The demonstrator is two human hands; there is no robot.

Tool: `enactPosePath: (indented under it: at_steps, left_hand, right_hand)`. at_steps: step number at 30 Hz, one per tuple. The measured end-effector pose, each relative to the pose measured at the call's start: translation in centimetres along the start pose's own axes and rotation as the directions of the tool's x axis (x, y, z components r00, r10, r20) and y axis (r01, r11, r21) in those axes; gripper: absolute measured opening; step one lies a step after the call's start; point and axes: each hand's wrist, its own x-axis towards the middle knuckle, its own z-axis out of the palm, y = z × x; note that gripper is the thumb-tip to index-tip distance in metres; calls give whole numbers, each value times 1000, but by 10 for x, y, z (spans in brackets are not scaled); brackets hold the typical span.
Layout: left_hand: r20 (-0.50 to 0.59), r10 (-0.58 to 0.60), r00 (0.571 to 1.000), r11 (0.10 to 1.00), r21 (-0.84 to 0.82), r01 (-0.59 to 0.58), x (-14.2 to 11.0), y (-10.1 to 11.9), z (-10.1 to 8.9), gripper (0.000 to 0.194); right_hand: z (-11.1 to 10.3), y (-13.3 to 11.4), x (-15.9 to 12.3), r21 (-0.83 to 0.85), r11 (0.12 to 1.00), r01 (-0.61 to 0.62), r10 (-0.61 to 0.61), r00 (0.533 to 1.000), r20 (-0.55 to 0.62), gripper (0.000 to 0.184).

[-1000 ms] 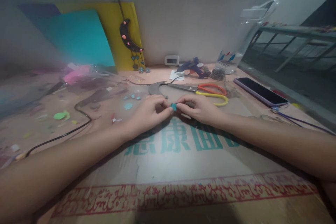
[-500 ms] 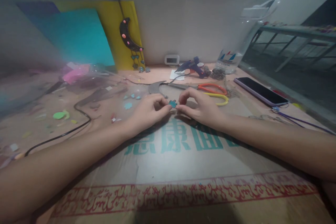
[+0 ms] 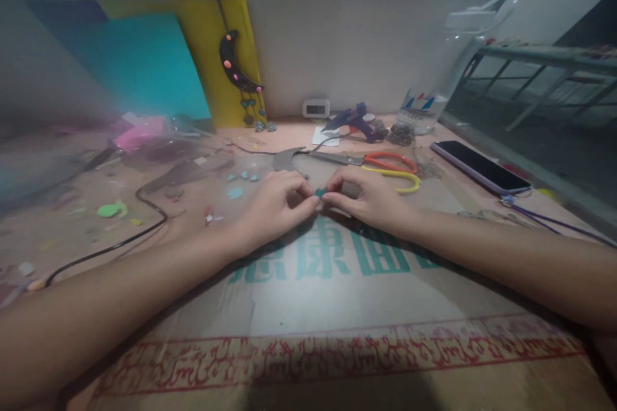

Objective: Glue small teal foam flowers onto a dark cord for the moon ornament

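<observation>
Between my fingertips is a small teal flower-shaped piece point(image 3: 320, 192), partly hidden. My left hand point(image 3: 284, 201) pinches it from the left side with thumb and forefinger. From the right, the thumb and forefinger of my right hand point(image 3: 364, 192) close on its other edge. Just behind the hands lie a grey crescent-shaped piece point(image 3: 286, 159) and scissors point(image 3: 390, 160) with one orange and one yellow handle. Light blue cut-outs point(image 3: 235, 193), one of them flower-shaped, rest left of my left hand.
A purple glue gun point(image 3: 354, 121), a small white digital display point(image 3: 316, 108) and a clear plastic jug point(image 3: 424, 77) stand at the back. A phone point(image 3: 479, 167) lies right. A decorated crescent hanging point(image 3: 234, 67) is against yellow board. A black cord point(image 3: 120, 244) and scraps cover the left.
My right fingertips have moved in onto the teal flower-shaped piece, and the hands are closer together. Less of the piece shows now.
</observation>
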Motion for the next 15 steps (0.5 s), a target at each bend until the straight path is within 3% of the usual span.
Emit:
enactPosePath:
  at_steps: [15]
  left_hand:
    - [35, -146, 989, 982, -114, 149, 5, 3, -2, 20]
  right_hand:
    - [0, -2, 1, -6, 998, -64, 64, 998, -24, 16]
